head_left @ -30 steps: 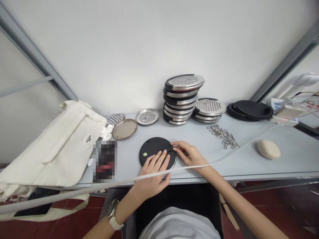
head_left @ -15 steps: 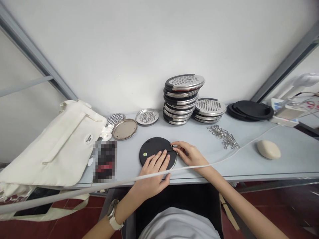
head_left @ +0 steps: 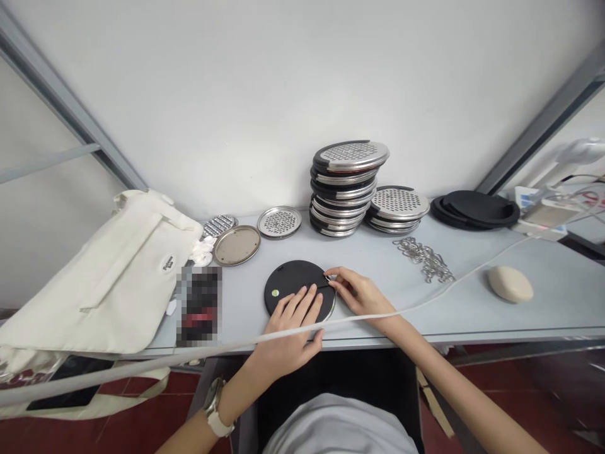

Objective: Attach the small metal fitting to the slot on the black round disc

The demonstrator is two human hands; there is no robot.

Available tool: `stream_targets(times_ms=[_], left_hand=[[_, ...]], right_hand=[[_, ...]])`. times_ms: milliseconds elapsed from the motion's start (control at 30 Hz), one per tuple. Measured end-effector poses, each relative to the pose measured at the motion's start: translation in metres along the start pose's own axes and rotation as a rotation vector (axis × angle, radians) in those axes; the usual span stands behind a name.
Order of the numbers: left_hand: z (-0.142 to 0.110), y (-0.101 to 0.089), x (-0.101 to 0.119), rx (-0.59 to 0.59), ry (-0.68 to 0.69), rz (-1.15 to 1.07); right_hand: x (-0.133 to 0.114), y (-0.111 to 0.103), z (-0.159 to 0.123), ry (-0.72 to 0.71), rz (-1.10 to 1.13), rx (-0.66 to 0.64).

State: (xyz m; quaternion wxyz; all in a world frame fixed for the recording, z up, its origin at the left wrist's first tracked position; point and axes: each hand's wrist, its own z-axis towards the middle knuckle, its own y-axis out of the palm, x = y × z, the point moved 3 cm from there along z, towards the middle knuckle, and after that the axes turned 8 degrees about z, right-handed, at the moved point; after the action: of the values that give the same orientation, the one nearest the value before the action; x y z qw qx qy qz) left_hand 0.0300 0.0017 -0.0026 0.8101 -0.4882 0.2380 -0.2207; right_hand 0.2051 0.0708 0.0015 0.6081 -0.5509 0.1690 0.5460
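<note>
A round black disc (head_left: 295, 277) with a small green-and-white sticker lies on the table near its front edge. A strip of metal shows along its right rim. My left hand (head_left: 295, 321) rests flat on the disc, fingers stretched out. At the disc's right rim, my right hand (head_left: 357, 291) pinches a small metal wire clip (head_left: 328, 278) between thumb and forefinger; most of the clip is hidden. To the right lies a loose pile of similar-looking wire clips (head_left: 425, 260).
Behind the disc stand a tall stack of round graters (head_left: 350, 189) and a lower stack (head_left: 399, 205). Black discs (head_left: 475, 209) and a beige rounded object (head_left: 510, 284) are at right. Loose metal plates (head_left: 236, 246) and a white bag (head_left: 108, 271) are left. A white cable (head_left: 368, 317) crosses in front.
</note>
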Motion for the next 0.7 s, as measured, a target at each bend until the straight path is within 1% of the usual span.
stream_targets(times_ms=[367, 700], left_hand=[[-0.0007, 0.0018, 0.0006, -0.03, 0.0, -0.005], [-0.0008, 0.0008, 0.0003, -0.024, -0.007, -0.009]], right_hand=[[0.0012, 0.0018, -0.0002, 0.004, -0.026, -0.003], [0.0029, 0.0037, -0.0016, 0.013, -0.024, -0.005]])
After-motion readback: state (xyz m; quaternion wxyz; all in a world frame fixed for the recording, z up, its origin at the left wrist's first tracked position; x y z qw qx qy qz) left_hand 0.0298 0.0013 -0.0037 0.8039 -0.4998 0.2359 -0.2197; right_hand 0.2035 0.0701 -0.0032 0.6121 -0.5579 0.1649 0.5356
